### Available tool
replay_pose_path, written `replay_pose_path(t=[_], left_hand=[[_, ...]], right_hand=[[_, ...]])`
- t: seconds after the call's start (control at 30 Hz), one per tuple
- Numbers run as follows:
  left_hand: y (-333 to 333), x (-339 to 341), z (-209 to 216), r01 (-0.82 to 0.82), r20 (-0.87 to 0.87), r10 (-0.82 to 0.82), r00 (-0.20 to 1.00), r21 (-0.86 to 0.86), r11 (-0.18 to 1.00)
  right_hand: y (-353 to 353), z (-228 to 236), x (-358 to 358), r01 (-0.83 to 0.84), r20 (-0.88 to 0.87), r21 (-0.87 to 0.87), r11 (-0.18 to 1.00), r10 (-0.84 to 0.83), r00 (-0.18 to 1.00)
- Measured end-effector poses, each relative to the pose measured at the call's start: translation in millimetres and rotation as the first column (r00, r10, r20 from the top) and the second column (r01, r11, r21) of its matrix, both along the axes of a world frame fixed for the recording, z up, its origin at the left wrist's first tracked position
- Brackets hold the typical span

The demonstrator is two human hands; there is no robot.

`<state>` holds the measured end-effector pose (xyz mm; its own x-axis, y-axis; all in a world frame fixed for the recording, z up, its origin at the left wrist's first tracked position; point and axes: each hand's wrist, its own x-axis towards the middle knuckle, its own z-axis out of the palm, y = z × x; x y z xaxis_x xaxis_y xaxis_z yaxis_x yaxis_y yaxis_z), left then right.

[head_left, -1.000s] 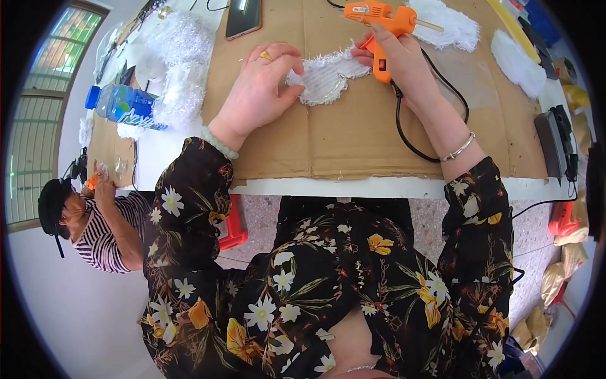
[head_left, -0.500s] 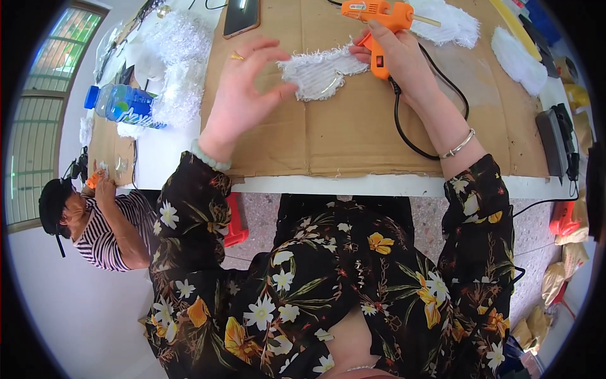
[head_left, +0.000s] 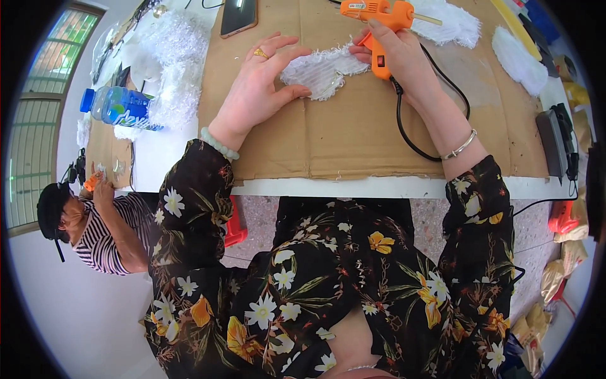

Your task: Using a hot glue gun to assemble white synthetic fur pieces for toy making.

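Observation:
My right hand is closed round the handle of an orange hot glue gun, whose nozzle points left and whose glue stick juts out on the right. Below the nozzle lies a white fluffy fabric piece with frayed edges, flat on the cardboard. Fingertips of my right hand reach the fabric's right end. My left hand is open at its left end, with thumb and forefinger spread along the lower and upper edges. Part of that end is hidden by the hand.
A cardboard sheet covers the white table. More white fabric and a phone lie toward the back. A blue-capped bottle and fluffy white material are at left. The gun's black cord loops at right. Another person works at far left.
My left hand has moved right and come down over the left end of the fabric piece, its thumb now at the lower edge. My right hand and the glue gun stay nearly still.

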<state>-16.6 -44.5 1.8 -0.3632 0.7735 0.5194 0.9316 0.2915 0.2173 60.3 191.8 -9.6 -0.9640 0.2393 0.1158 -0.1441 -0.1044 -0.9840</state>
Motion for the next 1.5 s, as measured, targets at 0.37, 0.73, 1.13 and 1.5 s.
replay_pose_path(t=[0.37,0.73,1.13,1.5], left_hand=[[-12.8,30.9,10.9,-0.013,-0.056,0.019,0.998,0.107,0.994],[-3.4,36.7,4.9,0.117,-0.64,-0.21,0.739,-0.186,0.976],[5.3,28.5,2.1,-0.019,-0.225,0.001,0.974,-0.079,0.997],[4.8,3.6,-9.2,-0.048,0.021,0.046,0.999,0.108,0.993]], right_hand=[[-1.5,-3.7,-1.5,-0.001,0.029,0.014,1.0,0.0,1.0],[-3.8,-3.6,-3.5,-0.014,0.017,0.012,1.0,0.014,1.0],[-6.3,-7.1,-2.4,-0.018,0.04,0.066,0.998,0.016,0.999],[-9.4,-4.3,0.0,0.016,0.033,0.139,0.99,-0.02,0.999]])
